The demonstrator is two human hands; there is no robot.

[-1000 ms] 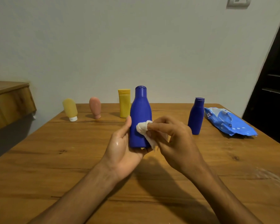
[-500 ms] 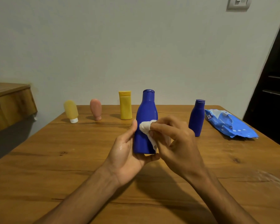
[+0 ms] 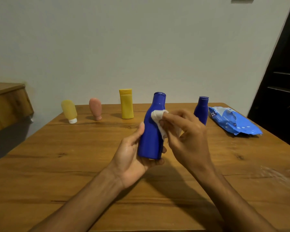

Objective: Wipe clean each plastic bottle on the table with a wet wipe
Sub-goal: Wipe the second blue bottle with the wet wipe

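Left hand [image 3: 132, 158]: we are gripping the large blue bottle [image 3: 152, 131] above the worktop [image 3: 74, 164].
Right hand [image 3: 186, 138]: we are pinching the wet wipe [image 3: 158, 117] against its shoulder.

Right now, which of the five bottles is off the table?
The large blue bottle, gripped by the left hand while the right hand presses a wet wipe to it. The other four stand on the table.

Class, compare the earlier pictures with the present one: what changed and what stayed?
The right hand slid the wet wipe up the large blue bottle, from mid-body to the shoulder; the bottle drifted slightly right. The left hand still grips its base. The other four bottles and the wipes pack have not moved.
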